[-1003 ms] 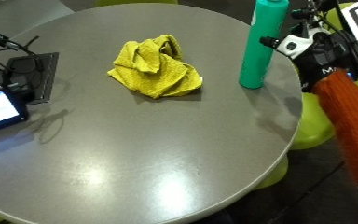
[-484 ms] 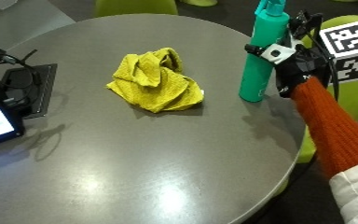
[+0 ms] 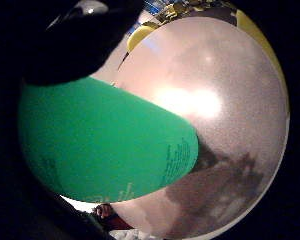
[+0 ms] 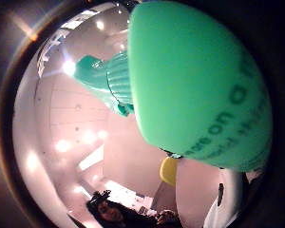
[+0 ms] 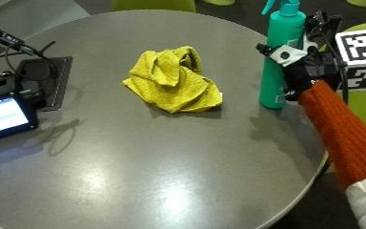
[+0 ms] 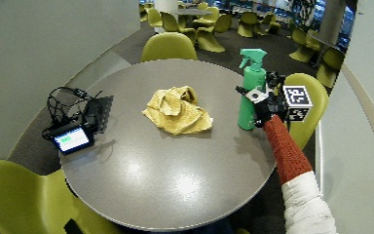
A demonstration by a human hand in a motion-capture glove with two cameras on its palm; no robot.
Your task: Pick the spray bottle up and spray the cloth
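Outside view first: a round grey table [image 5: 170, 181] fills most of the scene, with lime-green chairs [image 6: 169, 46] set around it in the wider picture. An arm in an orange sleeve [image 5: 345, 129] reaches in from the table's edge and ends at the gloved right hand [image 5: 303, 67].

That hand is pressed against the side of a tall green spray bottle [image 5: 279, 52], which stands upright on the tabletop near the rim, its base touching the surface. Both palm views are largely filled by the bottle's green body [image 3: 110, 145] (so it sits right against the palm), and the thumb-side view also catches the ribbed neck and trigger head [image 4: 115, 78] beyond the palm. Whether the fingers are wrapped round the bottle or merely lying along it I cannot tell; they are hidden behind it.

A crumpled yellow cloth [image 5: 173, 81] lies on the table away from the grip, toward the table's middle, well apart from the bottle.

Farther still from the hand, at the opposite edge, sit a small lit screen [image 5: 2, 114] and a dark flat pad [image 5: 46, 83] with black cables.
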